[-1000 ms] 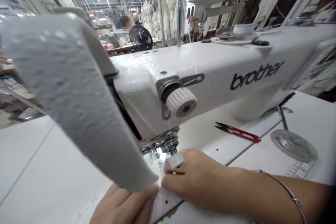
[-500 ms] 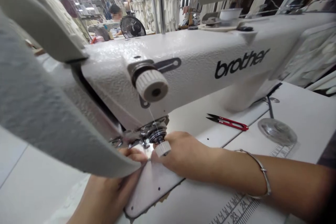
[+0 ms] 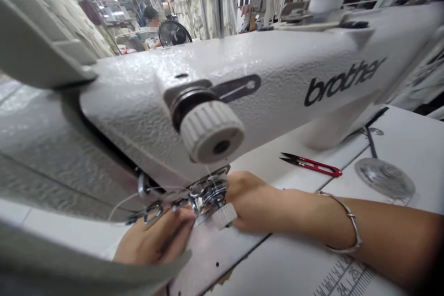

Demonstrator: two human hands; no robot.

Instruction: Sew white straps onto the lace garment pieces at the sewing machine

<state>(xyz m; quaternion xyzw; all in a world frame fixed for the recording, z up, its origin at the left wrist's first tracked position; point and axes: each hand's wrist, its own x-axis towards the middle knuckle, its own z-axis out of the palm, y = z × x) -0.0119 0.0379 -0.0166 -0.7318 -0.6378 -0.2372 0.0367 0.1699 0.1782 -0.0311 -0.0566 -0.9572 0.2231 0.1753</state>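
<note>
1. My left hand [image 3: 156,240] sits under the head of the sewing machine [image 3: 243,78], fingers curled near the needle area; I cannot tell whether they pinch anything.
2. My right hand [image 3: 253,201] lies flat just behind the tension discs [image 3: 208,192], fingertips hidden by the machine, grip not readable.
3. Both hands crowd the needle plate [image 3: 211,249], likely because the thread path ends there.
4. Red thread snips [image 3: 312,165] rest on the table [image 3: 409,148], well apart, within right-hand reach.
</note>
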